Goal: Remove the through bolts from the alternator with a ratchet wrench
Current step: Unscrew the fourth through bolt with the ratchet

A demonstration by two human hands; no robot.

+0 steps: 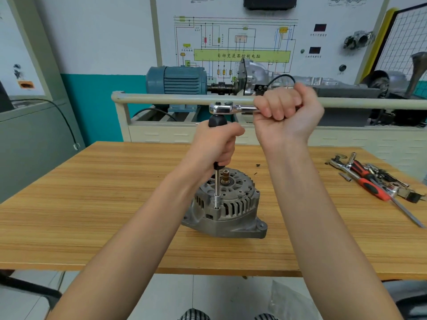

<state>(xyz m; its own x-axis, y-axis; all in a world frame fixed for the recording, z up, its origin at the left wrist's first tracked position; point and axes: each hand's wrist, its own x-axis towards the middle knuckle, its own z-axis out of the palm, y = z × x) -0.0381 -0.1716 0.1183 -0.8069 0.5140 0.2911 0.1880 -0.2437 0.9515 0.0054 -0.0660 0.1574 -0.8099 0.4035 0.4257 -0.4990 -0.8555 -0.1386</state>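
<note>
Both hands grip: your left hand (217, 144) holds the upright driver (216, 181) on the alternator (227, 204); your right hand (285, 112) clasps the ratchet (231, 109).

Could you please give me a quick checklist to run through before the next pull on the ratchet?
1. Right hand grips the ratchet handle: ok.
2. Left hand holds the black driver handle steady: ok.
3. Shaft upright over the alternator: ok.
4. Socket fully seated on the bolt: cannot tell.
5. Alternator clamped to the table: not ok, it stands free.
6. Ratchet direction set to loosen: cannot tell.
</note>
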